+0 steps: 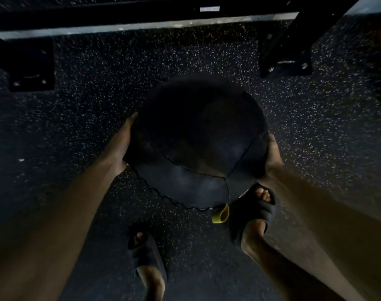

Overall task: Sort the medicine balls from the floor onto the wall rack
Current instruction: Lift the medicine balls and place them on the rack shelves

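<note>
so the black medicine ball (pixel 198 135) is dead center, sandwiched between both hands, left hand (pixel 122 144) flat against it at 9 o'clock with fingers stretched out, right hand (pixel 273 153) pressed on around 4 o'clock (too dark to read its fingers), rack frame (pixel 285 51) up at 12

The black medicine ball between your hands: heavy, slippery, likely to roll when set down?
The medicine ball is probably heavy for its size: the left hand and right hand both press its sides. Its seamed panels suggest a soft, grippy shell, not a slick one. Being round, it may roll on the speckled floor.
</note>
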Available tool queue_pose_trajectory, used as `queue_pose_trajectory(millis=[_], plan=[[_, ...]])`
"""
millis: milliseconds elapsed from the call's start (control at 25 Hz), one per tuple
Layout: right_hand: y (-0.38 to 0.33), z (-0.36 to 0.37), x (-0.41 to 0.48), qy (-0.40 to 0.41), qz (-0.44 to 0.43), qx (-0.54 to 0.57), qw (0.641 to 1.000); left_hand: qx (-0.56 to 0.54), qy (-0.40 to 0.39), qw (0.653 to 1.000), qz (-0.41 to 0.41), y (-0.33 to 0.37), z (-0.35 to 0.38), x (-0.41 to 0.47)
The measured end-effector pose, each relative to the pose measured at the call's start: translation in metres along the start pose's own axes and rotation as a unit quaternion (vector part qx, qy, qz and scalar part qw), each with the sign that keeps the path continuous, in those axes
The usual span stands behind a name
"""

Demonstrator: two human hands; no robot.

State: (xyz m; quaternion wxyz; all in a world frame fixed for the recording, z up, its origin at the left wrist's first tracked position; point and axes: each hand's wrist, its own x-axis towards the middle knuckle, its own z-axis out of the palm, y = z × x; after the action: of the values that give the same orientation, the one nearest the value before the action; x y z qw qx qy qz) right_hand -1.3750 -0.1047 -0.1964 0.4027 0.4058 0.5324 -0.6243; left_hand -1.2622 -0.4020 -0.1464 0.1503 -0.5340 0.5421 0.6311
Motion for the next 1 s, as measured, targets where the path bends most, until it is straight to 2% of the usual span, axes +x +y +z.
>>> queue_pose_trajectory(millis=[120, 320, 440, 520, 600, 720, 1000], plan=[[-0.007, 0.01, -0.054, -0.017, -0.028, 0.005, 0.999, -0.022, 0.005, 1.0, 0.002, 0.015, -0.022, -0.054], [-0.054, 0.04, -0.17, -0.03, -0.124, -0.016, 0.992, -0.038, -0.009, 0.998, 0.048, 0.077, -0.073, -0.172], [-0.083, 0.048, -0.245, -0.042, -0.177, -0.044, 0.982, -0.067, -0.024, 0.993, 0.096, 0.119, -0.107, -0.259], [-0.094, 0.064, -0.327, -0.065, -0.22, -0.049, 0.972, -0.085, -0.01, 0.987, 0.133, 0.15, -0.129, -0.321], [-0.092, 0.081, -0.408, -0.098, -0.27, -0.053, 0.956, -0.111, -0.012, 0.978, 0.178, 0.177, -0.15, -0.373], [-0.084, 0.097, -0.493, -0.094, -0.345, -0.04, 0.933, -0.121, -0.021, 0.962, 0.243, 0.2, -0.171, -0.438], [-0.092, 0.103, -0.644, -0.096, -0.485, -0.045, 0.868, -0.156, -0.005, 0.923, 0.352, 0.227, -0.212, -0.566]])
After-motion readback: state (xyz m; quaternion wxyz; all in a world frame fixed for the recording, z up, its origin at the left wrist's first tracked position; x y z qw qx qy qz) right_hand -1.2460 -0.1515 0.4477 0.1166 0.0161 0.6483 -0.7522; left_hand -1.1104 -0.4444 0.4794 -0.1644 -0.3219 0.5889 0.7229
